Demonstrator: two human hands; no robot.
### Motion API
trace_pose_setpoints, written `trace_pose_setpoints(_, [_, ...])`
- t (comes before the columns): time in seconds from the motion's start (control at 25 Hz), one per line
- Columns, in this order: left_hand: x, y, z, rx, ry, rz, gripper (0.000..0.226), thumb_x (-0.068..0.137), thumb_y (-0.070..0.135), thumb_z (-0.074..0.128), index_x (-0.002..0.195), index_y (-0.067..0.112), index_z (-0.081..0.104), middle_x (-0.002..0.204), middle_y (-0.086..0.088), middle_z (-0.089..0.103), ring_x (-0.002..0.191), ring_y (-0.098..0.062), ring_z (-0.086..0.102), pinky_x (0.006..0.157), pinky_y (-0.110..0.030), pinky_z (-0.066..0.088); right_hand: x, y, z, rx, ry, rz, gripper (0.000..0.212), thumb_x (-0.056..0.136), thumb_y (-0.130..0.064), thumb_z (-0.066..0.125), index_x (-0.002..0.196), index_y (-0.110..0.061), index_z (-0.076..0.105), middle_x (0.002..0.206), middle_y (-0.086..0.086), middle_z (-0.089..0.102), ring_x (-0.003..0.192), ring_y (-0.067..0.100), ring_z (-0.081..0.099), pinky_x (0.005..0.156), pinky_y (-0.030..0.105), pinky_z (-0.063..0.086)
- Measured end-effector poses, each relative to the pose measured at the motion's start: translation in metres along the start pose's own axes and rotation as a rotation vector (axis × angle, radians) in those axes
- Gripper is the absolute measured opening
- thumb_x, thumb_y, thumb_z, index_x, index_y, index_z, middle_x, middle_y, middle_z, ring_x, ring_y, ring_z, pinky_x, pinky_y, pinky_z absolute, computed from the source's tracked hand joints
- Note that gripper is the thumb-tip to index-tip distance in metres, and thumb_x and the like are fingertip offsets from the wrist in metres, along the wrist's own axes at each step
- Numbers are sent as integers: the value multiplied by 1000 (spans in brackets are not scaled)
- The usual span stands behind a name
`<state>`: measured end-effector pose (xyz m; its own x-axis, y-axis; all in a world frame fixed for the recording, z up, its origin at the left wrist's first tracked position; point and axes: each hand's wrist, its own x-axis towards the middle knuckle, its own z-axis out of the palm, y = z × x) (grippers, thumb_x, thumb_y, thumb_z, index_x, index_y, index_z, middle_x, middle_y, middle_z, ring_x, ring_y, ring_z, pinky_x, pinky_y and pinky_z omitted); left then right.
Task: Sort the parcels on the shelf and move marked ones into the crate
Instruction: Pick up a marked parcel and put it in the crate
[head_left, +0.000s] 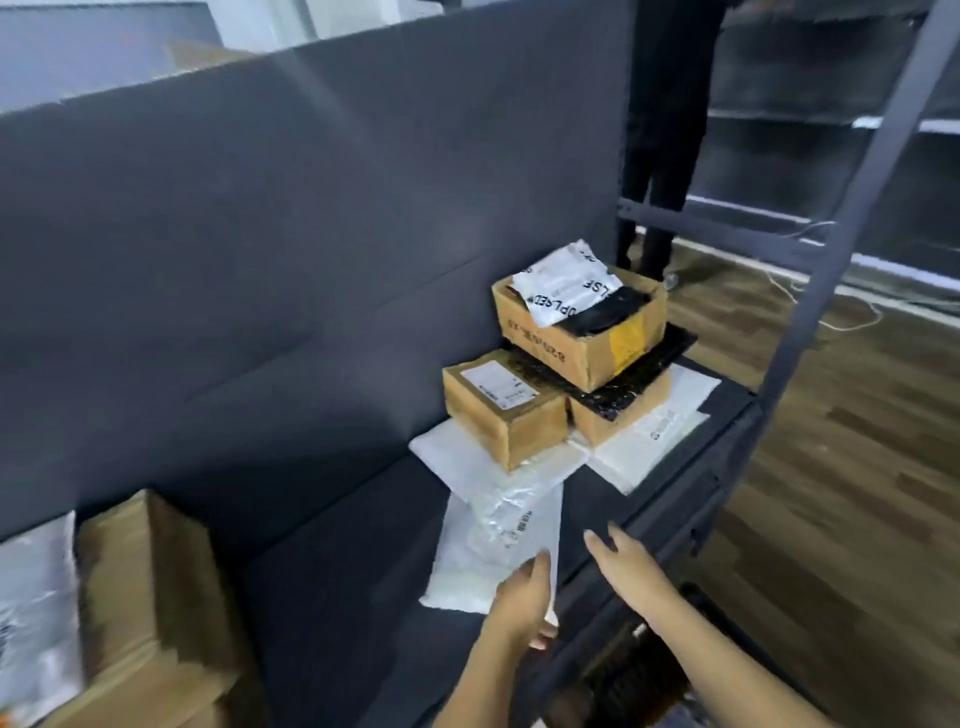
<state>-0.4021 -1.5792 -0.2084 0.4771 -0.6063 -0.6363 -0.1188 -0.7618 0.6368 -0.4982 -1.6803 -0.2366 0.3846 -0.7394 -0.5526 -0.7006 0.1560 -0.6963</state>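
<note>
- One flat white plastic mailer (467, 566) lay at the near edge of the dark grey shelf (322, 545); the left hand (519, 603) pinched its near corner, probably to draw it out for checking.
- Right hand (618, 561) hovered loose, fingers spread, holding nothing.
- Other white mailers lay beneath a small labelled cardboard box (504, 410); behind it an open cardboard box (582, 327) topped the stack.
- No crate clearly in view.
</note>
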Motion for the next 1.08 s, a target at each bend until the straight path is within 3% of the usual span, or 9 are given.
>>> trace_pose_setpoints(0.08, [3, 10, -33, 41, 64, 33, 57, 95, 55, 23, 135, 22, 46, 137, -5, 53, 105, -28, 63, 91, -35, 51, 7, -33, 1, -23, 11, -50, 67, 93, -51, 40, 147, -15, 25, 154, 9, 26, 138, 27, 32, 110, 38, 31])
trace_pose_setpoints(0.2, [9, 28, -74, 359, 161, 95, 58, 94, 56, 18, 138, 27, 41, 142, -4, 47, 128, -26, 46, 104, -37, 37, 20, -70, 5, -137, 33, -145, 69, 91, -52, 43, 146, -13, 28, 151, 11, 31, 137, 30, 34, 111, 40, 31])
trace_pose_setpoints(0.44, [44, 53, -135, 706, 279, 151, 60, 95, 58, 18, 142, 24, 33, 145, -4, 41, 128, -25, 45, 98, -36, 38, 47, -118, 8, -369, 137, -279, 69, 89, -51, 48, 146, -17, 29, 152, 9, 29, 138, 28, 32, 108, 40, 34])
trace_pose_setpoints(0.56, [70, 63, -144, 736, 278, 190, 61, 94, 58, 20, 140, 21, 36, 141, -6, 45, 124, -27, 49, 94, -37, 39, 68, -133, 17, -471, 203, -331, 65, 89, -51, 48, 144, -21, 33, 154, 4, 27, 140, 23, 28, 107, 36, 36])
trace_pose_setpoints(0.76, [107, 72, -142, 466, 182, 147, 60, 93, 58, 23, 141, 25, 36, 140, -6, 48, 126, -27, 48, 93, -36, 39, 100, -151, 29, -423, 154, -332, 42, 91, -40, 49, 128, -20, 44, 151, 2, 27, 140, 22, 24, 109, 39, 28])
trace_pose_setpoints(0.88, [121, 75, -136, -39, 77, 85, 60, 88, 54, 36, 135, 18, 46, 137, -5, 52, 121, -25, 51, 81, -24, 40, 113, -144, 38, -404, 167, -373, 55, 91, -35, 51, 140, -17, 35, 155, 2, 15, 146, 19, 6, 117, 39, 19])
trace_pose_setpoints(0.96, [133, 76, -130, -354, -5, 28, 53, 89, 51, 44, 126, 14, 53, 128, -5, 58, 106, -24, 53, 80, -24, 42, 116, -136, 48, -266, 226, -440, 43, 88, -23, 58, 129, -15, 46, 153, 7, 24, 146, 16, 9, 113, 33, 25])
trace_pose_setpoints(1.08, [150, 75, -118, -664, -105, -73, 49, 90, 43, 54, 127, 10, 51, 125, -4, 60, 101, -22, 55, 82, -28, 41, 112, -122, 57, -175, 269, -488, 27, 83, -11, 60, 109, -16, 54, 147, 7, 36, 143, 14, 23, 108, 34, 35])
